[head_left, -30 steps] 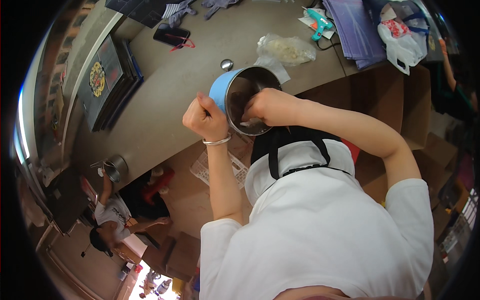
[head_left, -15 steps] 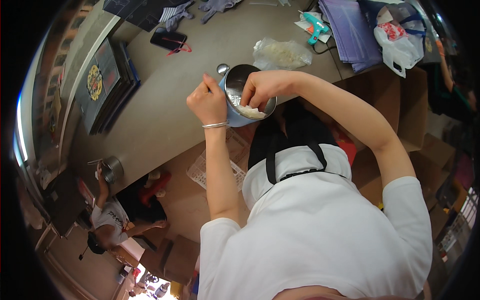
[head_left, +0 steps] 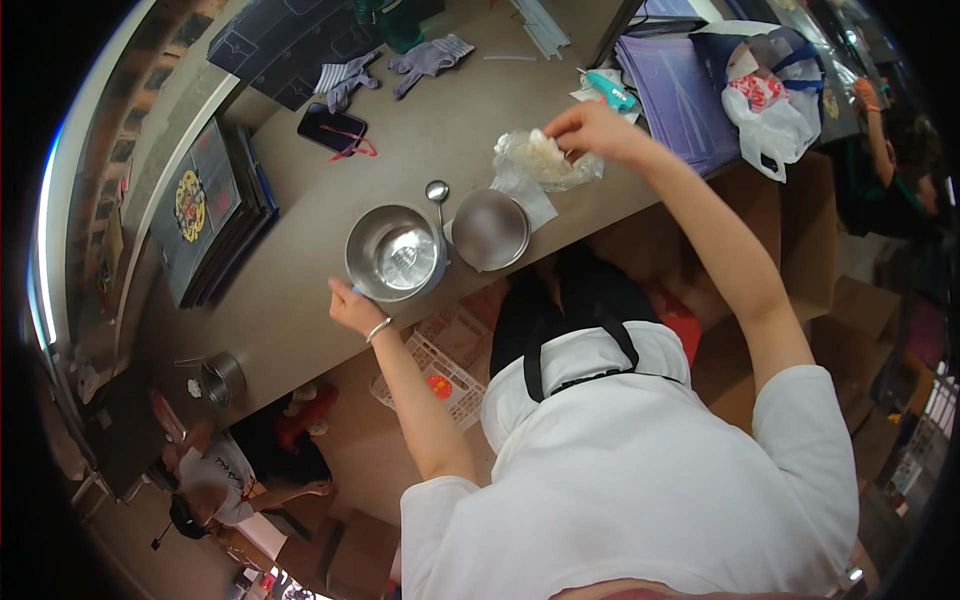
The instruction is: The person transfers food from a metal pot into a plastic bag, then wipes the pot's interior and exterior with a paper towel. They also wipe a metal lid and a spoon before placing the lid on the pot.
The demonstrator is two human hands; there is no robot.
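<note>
Now that set down on tabletop (head_left: 300, 250), steel bowl (head_left: 395, 253) no longer lifted; left hand (head_left: 350, 305) at its near rim, grip unclear. Right hand (head_left: 590, 128) out of bowl, pinching clear bag (head_left: 545, 160). Scooping paused, restocking likely.
</note>
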